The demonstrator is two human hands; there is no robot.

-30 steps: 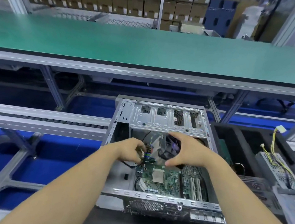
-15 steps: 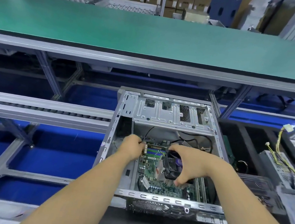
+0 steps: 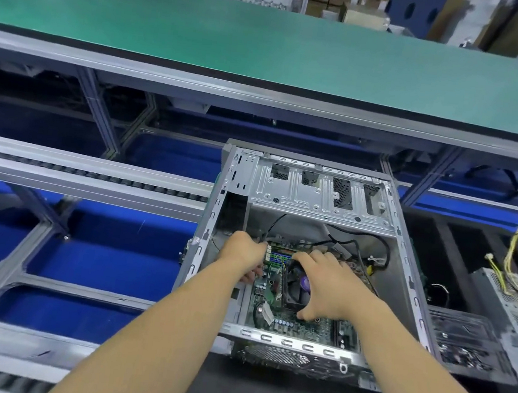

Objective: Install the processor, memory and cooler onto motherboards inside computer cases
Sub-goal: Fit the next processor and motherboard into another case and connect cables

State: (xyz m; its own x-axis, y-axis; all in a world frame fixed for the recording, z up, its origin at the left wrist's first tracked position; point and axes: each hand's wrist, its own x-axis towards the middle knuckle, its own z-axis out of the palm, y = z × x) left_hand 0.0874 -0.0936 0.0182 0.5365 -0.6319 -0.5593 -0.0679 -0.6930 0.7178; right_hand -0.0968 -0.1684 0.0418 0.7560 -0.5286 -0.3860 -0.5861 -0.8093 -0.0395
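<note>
Right now both hands are inside the open computer case (image 3: 312,199). The right hand (image 3: 328,285) is curled over the black cooler (image 3: 294,286), fingers and thumb gripping its edges. The cooler sits on the green motherboard (image 3: 288,324), which lies flat on the floor of the case. The left hand (image 3: 243,256) is at the left side of the board, fingers bent down by the memory slots (image 3: 280,257); I cannot tell if it holds anything. A long green belt (image 3: 268,45) runs behind the case.

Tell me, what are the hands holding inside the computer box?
The right hand grips the black square cooler fan by its far and near edges. What the left hand holds cannot be told.
</note>
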